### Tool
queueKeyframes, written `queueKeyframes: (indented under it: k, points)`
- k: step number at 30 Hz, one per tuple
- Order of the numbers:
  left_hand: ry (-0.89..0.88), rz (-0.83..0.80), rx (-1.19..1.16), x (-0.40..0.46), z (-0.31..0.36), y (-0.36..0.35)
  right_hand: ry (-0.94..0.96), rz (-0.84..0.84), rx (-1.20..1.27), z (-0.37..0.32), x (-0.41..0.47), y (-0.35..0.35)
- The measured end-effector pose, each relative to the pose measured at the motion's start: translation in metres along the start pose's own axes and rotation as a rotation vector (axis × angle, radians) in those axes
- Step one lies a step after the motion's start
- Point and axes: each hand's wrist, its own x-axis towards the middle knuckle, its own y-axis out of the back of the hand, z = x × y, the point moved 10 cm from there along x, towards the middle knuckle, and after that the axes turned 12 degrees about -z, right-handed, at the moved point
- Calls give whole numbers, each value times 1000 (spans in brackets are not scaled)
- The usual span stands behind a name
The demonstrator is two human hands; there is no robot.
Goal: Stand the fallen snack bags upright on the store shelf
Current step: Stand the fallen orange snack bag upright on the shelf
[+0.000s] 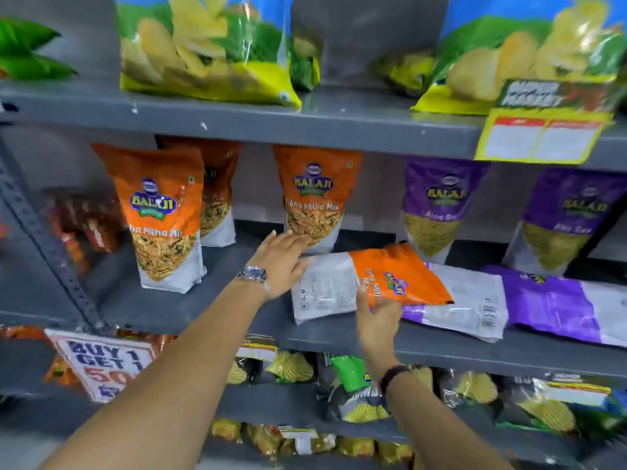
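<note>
An orange and white snack bag point(342, 283) lies on its side on the middle grey shelf point(203, 310), back face up. My right hand point(376, 313) grips its front edge, thumb on top. My left hand point(283, 262), fingers spread, touches the bag's white bottom end on the left. Two purple and white bags lie flat to the right, one point(471, 307) partly under the orange bag, the other point(556, 307) further right. Upright orange bags point(163, 215) point(314, 198) and upright purple bags point(437, 205) point(563, 218) stand behind.
Large chip bags point(203, 45) stand on the shelf above, whose front edge overhangs the middle shelf and carries a yellow price tag point(539, 134). A slotted grey upright point(44, 252) runs down the left. A "Buy 1 Get 1" sign point(105, 361) hangs below, with more bags on the lower shelves.
</note>
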Motion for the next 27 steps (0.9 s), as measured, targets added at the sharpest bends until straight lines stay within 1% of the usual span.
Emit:
queueKeyframes:
  k: [2,4,5,7,9,11,14,17,20,21,23,27]
  points:
    - [24,-85,-103,27,-22,-19,-203,87,106,45,11,-11]
    - [38,-164,-174,51,-36,-37,-395,46,256,76,16,-31]
    - [43,-202,-210,65,-42,-46,-445,-1,325,82,19,-43]
    - [58,-289,-279,86,-50,-63,-462,-96,456,80,26,-63]
    - [104,-412,-371,98,-56,-84,-383,-165,532,70,31,-74]
    - [115,-478,-463,101,-53,-96,-332,-184,547,70,34,-77]
    - [93,-422,-667,102,-50,-96,-290,-194,493,70,37,-77]
    - [82,-414,-916,94,-59,-98,-205,-181,415,64,42,-73]
    - [-40,-387,-1226,78,-66,-96,-42,-177,237,47,47,-66]
    - [-63,-364,-1291,72,-71,-96,26,-201,158,38,49,-66]
    - [-61,-288,-1347,64,-87,-98,114,-274,38,26,54,-72]
    - [5,-66,-1417,53,-121,-105,180,-504,-139,13,83,-101]
